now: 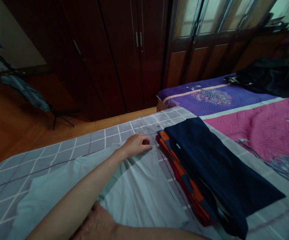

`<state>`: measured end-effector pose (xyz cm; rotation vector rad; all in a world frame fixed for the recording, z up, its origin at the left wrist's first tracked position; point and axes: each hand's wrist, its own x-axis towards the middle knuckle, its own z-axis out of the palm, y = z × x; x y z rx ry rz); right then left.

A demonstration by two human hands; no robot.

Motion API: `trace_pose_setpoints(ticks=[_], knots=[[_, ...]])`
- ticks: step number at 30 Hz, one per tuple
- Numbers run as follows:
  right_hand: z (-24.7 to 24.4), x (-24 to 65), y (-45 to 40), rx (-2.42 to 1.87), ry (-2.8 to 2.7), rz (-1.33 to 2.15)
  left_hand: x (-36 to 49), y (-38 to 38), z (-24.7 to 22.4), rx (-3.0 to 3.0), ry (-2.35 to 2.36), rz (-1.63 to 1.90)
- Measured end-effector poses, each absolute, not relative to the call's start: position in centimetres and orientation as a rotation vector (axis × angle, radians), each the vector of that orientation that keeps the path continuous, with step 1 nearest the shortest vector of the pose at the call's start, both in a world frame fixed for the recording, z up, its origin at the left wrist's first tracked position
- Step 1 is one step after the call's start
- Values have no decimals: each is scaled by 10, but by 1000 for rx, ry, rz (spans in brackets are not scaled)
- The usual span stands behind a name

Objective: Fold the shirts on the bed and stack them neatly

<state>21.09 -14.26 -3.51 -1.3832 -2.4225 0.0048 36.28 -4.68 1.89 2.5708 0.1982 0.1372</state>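
Observation:
A pale light-blue T-shirt [139, 190] lies spread on the checked bedding, with creases and a raised fold running through its middle. At its far right corner is my left hand [137, 145], fingers curled and thumb beside them, closed on the shirt's cloth. My arms cross, the left forearm passing over the right hand. Low in the view, my right hand [96, 221] rests over the near part of the shirt; its fingers are hidden behind the left forearm. Just right of the shirt lie folded navy trousers [216, 163] on top of an orange-and-red folded garment [181, 170].
Grey bedding with white grid lines [66, 146] covers this bed. Beyond it, a purple and pink quilt [266, 123] carries a heap of black clothing [266, 75]. Dark red wardrobes [124, 60] line the back. A clothes stand [56, 116] stands on the wooden floor at left.

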Motion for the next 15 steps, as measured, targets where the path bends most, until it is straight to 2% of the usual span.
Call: trace_pose_setpoints(ticks=[8,15], knots=[[-33,205,-137,-1385,-2501,62,346,-49,15,2340,317,124],[-21,213,-140,-1390,-2571,114,320,-33,45,1872,288,6]])
